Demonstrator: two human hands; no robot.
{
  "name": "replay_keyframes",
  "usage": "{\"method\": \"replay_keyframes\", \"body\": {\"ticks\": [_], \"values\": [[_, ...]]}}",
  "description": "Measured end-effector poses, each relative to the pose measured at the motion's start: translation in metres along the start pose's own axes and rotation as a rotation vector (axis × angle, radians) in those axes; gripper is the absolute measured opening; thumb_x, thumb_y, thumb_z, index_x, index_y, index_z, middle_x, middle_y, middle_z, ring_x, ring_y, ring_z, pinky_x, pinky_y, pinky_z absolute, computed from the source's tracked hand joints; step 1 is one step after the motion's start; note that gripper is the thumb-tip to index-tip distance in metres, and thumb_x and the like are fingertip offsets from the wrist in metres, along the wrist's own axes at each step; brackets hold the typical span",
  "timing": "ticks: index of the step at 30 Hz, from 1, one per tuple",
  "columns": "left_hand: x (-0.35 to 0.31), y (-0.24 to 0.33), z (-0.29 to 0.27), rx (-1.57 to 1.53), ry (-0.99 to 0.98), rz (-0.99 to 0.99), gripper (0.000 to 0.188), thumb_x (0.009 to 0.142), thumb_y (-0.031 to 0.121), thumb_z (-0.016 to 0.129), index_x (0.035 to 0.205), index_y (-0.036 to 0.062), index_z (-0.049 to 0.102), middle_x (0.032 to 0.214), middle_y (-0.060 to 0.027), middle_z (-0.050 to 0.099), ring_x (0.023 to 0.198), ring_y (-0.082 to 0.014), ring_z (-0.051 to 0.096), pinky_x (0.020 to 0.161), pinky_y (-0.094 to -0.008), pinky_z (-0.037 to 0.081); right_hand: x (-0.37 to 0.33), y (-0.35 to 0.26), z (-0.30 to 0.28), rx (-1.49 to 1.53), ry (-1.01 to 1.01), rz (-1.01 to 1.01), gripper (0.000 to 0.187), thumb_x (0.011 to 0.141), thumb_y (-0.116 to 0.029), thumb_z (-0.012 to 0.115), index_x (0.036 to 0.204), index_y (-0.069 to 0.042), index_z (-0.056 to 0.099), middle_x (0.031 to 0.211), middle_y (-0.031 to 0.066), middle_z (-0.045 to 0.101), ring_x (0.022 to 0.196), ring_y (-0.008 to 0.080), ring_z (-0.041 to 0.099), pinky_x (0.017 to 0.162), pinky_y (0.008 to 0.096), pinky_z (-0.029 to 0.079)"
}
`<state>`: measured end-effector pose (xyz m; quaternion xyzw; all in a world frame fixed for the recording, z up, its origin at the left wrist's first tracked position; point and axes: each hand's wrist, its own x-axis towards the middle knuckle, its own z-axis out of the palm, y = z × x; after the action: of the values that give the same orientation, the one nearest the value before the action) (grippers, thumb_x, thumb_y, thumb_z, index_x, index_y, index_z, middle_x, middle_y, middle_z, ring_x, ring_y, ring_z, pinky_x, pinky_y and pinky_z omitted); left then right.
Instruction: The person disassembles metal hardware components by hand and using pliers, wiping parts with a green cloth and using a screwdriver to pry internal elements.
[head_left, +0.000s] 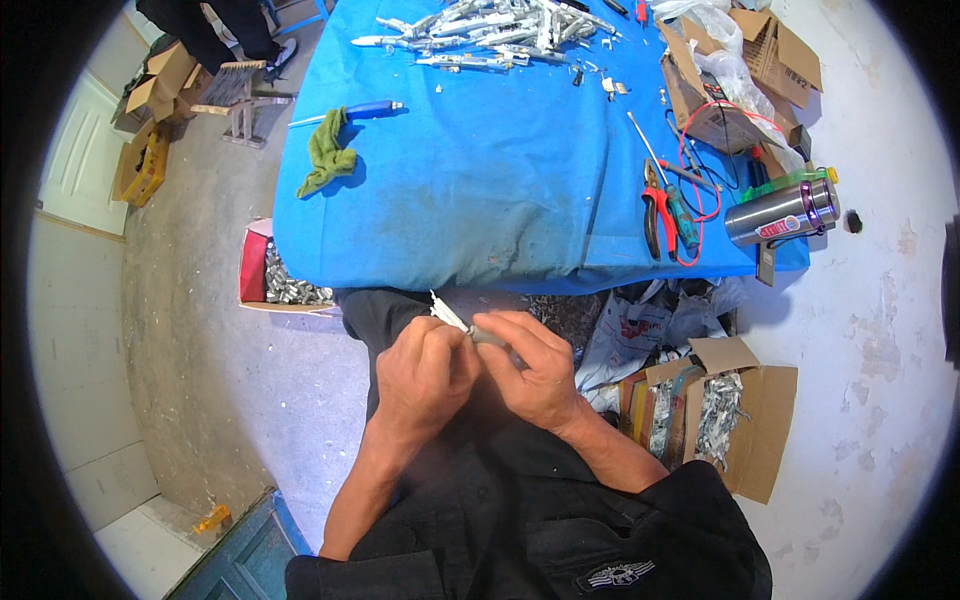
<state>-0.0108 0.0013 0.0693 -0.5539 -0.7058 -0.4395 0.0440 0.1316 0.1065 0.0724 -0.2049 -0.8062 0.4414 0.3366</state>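
Close together above my lap, just in front of the table's near edge, my left hand (425, 372) and my right hand (535, 368) are both closed on one slim white piece (447, 312). Its narrow end sticks up past my left fingers. My right thumb and forefinger pinch the other end, where a small greyish part shows between the hands. The fingers cover most of it, so its exact kind cannot be made out. A pile of similar long white pieces (490, 32) lies at the far side of the blue-covered table (430, 200).
On the table are a green cloth (326, 155), a blue-handled tool (372, 108), red-handled pliers (657, 212), a teal-handled screwdriver (682, 215) and a steel flask (782, 212). A box of metal parts (290, 280) stands left; an open carton (765, 430) stands right. Another person's legs (240, 28) show far left.
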Motion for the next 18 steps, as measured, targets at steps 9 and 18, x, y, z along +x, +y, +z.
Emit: {"method": "replay_keyframes", "body": {"ticks": [9,18], "values": [[0.002,0.004,0.002,0.023,0.049,-0.016,0.028,0.077,-0.004,0.078,0.095,0.0061,0.059,0.086,-0.01,0.062,0.074,-0.0301,0.067,0.06,-0.0407,0.055,-0.002,-0.011,0.002,-0.057,0.08,-0.004,0.032,0.09,0.003,0.078,0.122,0.003,0.075,0.112,0.0202,0.077,0.098,0.0339,0.077,0.084,0.0381,0.062],[-0.008,-0.012,-0.012,0.056,0.165,-0.132,0.018,0.087,-0.004,0.076,0.096,0.0033,0.062,0.089,-0.0144,0.066,0.078,-0.0362,0.069,0.066,-0.0431,0.056,-0.008,0.013,-0.006,0.641,0.323,0.673,0.032,0.111,-0.014,0.062,0.138,0.004,0.065,0.113,0.0102,0.077,0.088,0.0115,0.07,0.076,0.0266,0.058]]}}
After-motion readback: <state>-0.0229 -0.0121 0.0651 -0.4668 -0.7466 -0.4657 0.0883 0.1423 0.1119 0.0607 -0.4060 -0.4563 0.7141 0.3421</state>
